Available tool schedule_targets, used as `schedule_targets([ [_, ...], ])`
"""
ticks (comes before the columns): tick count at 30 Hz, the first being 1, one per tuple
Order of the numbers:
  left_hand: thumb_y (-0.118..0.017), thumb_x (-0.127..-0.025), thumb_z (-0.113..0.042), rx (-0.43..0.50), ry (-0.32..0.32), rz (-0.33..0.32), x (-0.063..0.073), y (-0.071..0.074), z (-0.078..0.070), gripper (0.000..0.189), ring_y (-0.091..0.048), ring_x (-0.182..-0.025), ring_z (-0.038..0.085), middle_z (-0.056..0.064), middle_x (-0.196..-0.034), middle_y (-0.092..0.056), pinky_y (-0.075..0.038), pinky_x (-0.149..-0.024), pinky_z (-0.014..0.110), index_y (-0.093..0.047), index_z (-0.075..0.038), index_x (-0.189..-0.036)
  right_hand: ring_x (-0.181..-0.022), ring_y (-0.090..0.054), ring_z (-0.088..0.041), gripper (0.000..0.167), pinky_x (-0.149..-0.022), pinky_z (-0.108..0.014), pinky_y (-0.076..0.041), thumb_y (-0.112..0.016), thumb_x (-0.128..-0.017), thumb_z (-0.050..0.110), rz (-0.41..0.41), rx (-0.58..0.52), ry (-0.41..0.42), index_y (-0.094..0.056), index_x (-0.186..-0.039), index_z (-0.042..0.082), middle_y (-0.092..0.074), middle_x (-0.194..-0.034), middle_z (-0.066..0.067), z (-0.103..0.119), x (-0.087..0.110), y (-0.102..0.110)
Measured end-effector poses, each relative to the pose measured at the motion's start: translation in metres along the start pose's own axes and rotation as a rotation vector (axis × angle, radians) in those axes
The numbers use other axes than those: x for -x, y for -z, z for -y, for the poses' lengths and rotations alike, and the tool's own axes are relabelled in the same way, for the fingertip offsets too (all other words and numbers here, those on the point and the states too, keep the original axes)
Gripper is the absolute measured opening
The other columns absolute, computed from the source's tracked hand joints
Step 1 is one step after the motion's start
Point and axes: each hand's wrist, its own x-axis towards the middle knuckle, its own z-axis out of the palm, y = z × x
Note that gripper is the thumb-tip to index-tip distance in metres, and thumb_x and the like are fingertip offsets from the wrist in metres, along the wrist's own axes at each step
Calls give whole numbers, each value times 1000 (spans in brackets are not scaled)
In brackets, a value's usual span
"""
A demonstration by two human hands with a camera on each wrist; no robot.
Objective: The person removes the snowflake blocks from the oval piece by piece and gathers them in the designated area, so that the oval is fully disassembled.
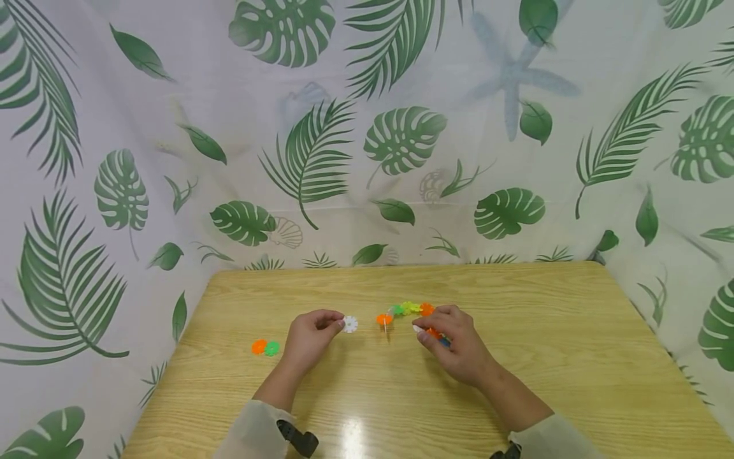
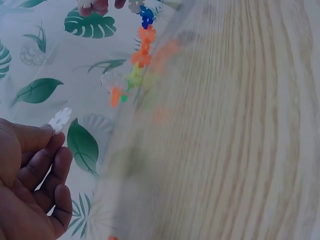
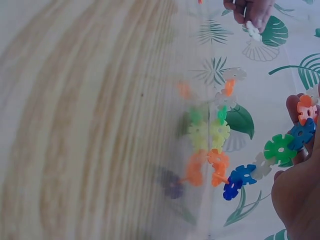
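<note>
My left hand (image 1: 312, 335) pinches a white snowflake disc (image 1: 350, 324) by its edge, between thumb and forefinger. The same disc shows in the left wrist view, upright at the fingertips. My right hand (image 1: 459, 341) grips one end of a chain of linked snowflake discs (image 1: 408, 308). A white disc (image 1: 417, 328) pokes out between its thumb and forefinger. In the right wrist view the chain runs from that hand through an orange disc (image 3: 307, 110), a blue disc (image 3: 302, 133) and a green disc (image 3: 280, 148), then curves off. An orange disc (image 1: 384, 319) stands near its far end, between the hands.
Two loose-looking discs, one orange (image 1: 260, 346) and one green (image 1: 272, 348), lie side by side left of my left hand. Everything rests on a wooden table (image 1: 573, 331). A leaf-printed cloth (image 1: 355, 153) hangs behind the table and along its sides.
</note>
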Motion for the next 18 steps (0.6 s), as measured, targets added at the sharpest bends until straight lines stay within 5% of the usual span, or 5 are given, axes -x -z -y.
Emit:
schedule_targets([
  [13, -77, -96, -21, -177, -7, -54, -4, 11, 19, 7, -66, -86, 15, -6, -89, -74, -56, -80, 38, -81, -16, -99, -110, -52, -21, 19, -98, -62, -30, -70, -99, 15, 12, 0, -1, -76, -116, 13, -71, -96, 5, 1, 2, 1],
  [18, -76, -96, -22, -173, 24, -64, -4, 20, 25, 10, -65, -83, 15, -4, -90, -74, -56, -76, 35, -81, -15, -101, -109, -52, -21, 22, -97, -60, -31, -73, -95, 8, 12, 6, 5, -76, -116, 12, -71, -97, 10, 2, 1, 2],
])
